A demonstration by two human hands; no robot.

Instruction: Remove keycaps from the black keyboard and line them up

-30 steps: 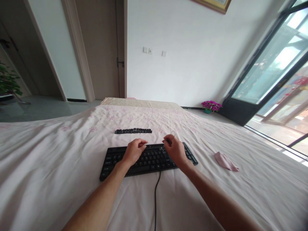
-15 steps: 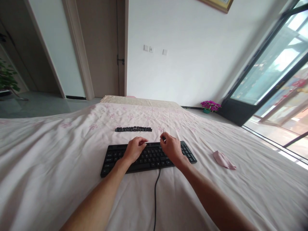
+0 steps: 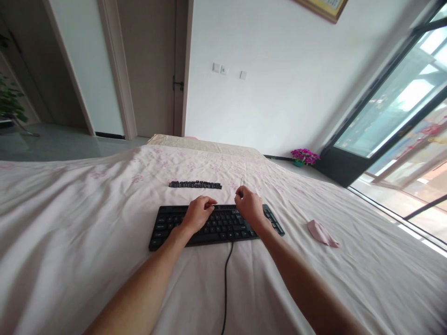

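Observation:
A black keyboard (image 3: pixel 223 228) lies on the pale flowered sheet, its cable (image 3: pixel 226 288) running toward me. My left hand (image 3: pixel 199 214) is over the keyboard's left-middle part, thumb and fingertips pressed together near the far edge. Whatever may be between them is too small to make out. My right hand (image 3: pixel 249 204) is closed over the right part, gripping a thin-shafted tool (image 3: pixel 241 182) with a dark handle; its fine shaft points up and away. Beyond the keyboard sits a row of loose black keycaps (image 3: pixel 195 184). Both hands hide some of the keys.
A crumpled pink cloth (image 3: pixel 323 234) lies right of the keyboard. The wrinkled sheet (image 3: pixel 104 242) covers the wide surface. Behind stand a white wall, a closed door (image 3: pixel 150 70), purple flowers (image 3: pixel 305 156) in a pot, and a glass door (image 3: pixel 377 111) on the right.
My right hand has lifted slightly away from the keys, with the tool's shaft now reaching higher. My left hand stays nearly in place. The whole view has shifted a little.

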